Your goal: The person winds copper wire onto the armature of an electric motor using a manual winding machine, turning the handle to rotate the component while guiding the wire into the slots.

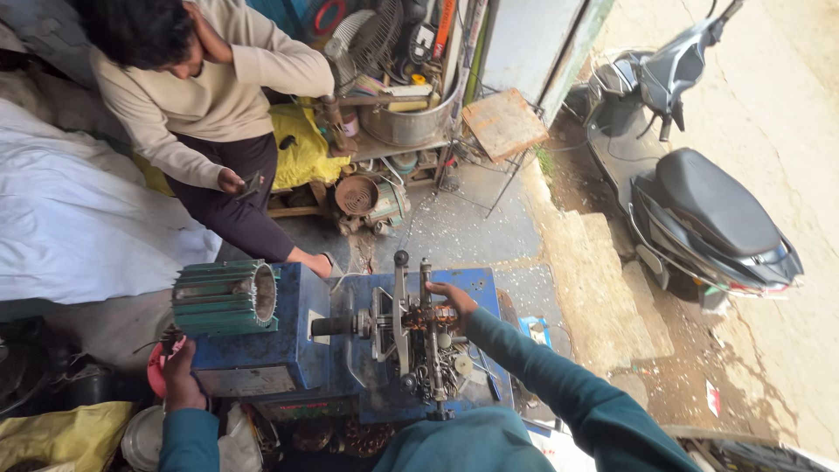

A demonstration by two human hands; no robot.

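The right hand (453, 297) is curled atop the blue machine (288, 341), while the left hand (181, 378) is closed at its lower-left corner.

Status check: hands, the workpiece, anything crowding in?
Right hand on copper-wound coil in blue winding machine. Left hand at machine's left edge. Seated person opposite, clear.

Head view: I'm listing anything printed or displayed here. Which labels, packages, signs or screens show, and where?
Display strip: front of the blue machine, low, between the hands; long dark rectangle with small red marks.
Pale panel: on the machine's front, just right of the left hand; grey-white rectangle.
Blue packet: on the ground right of the machine, behind the right hand's sleeve; blue and white.
Phone: held by the seated person; dark, screen not visible.
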